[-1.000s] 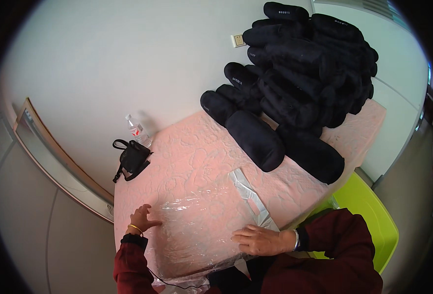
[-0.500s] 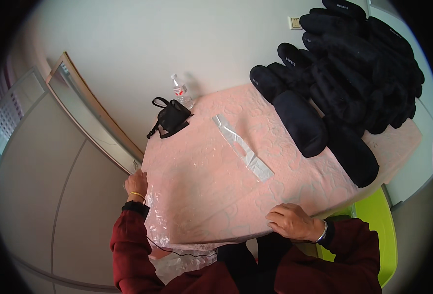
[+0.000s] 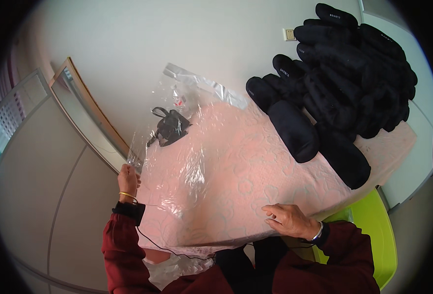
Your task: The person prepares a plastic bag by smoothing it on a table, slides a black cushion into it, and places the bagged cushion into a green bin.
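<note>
A large clear plastic bag (image 3: 192, 171) billows over the left part of the table, its whitish strip (image 3: 209, 85) raised at the far side against the wall. At the table's left edge my left hand (image 3: 129, 180) is closed on a gathered corner of this bag. My right hand (image 3: 292, 220) hovers at the near edge of the table, fingers loosely apart and holding nothing. Through the plastic I see a small black strapped pouch (image 3: 170, 126) and a clear bottle (image 3: 178, 100).
Pink patterned cloth covers the table (image 3: 246, 196). A heap of black plush cushions (image 3: 344, 73) fills its far right. A lime-green tub (image 3: 368, 230) stands below at the right, a framed mirror (image 3: 89, 115) leans at the left, and crumpled plastic (image 3: 177, 268) lies below the near edge.
The bag has lifted off the table, its whitish strip swinging away toward the wall over the pouch and bottle. My left hand rose slightly, and my right fingers have loosened.
</note>
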Available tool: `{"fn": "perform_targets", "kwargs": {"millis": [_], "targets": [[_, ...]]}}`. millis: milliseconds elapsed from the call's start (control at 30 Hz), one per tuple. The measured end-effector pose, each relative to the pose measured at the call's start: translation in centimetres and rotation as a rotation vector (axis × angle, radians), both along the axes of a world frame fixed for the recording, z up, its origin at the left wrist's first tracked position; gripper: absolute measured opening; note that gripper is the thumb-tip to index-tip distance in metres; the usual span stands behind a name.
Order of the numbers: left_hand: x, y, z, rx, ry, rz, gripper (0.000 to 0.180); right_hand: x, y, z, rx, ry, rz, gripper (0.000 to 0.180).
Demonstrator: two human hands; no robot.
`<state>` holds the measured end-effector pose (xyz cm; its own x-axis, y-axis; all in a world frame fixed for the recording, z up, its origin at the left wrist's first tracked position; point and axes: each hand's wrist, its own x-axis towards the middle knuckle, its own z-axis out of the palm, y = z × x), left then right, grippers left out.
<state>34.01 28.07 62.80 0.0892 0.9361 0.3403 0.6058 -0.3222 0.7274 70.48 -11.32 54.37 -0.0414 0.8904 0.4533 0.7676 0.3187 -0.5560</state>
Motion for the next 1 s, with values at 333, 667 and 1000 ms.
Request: {"fn": "perform_targets", "kwargs": {"millis": [333,667,1000], "targets": [[7.6,-11.7,-5.0,-0.513,-0.345,-0.352,0.038,-0.8,0.6,1.1,-0.020,0.344,-0.104,0.072],[6.4,-16.4,-11.0,-0.583,-0.526,-0.488,0.050,1.0,1.8,-2.2,0.080,0.262,-0.128,0.057],[5.7,-18.9,-9.2,0.263,0.175,-0.452,0.040,-0.4,2.0,-0.5,0.136,-0.204,-0.346,0.052]]}}
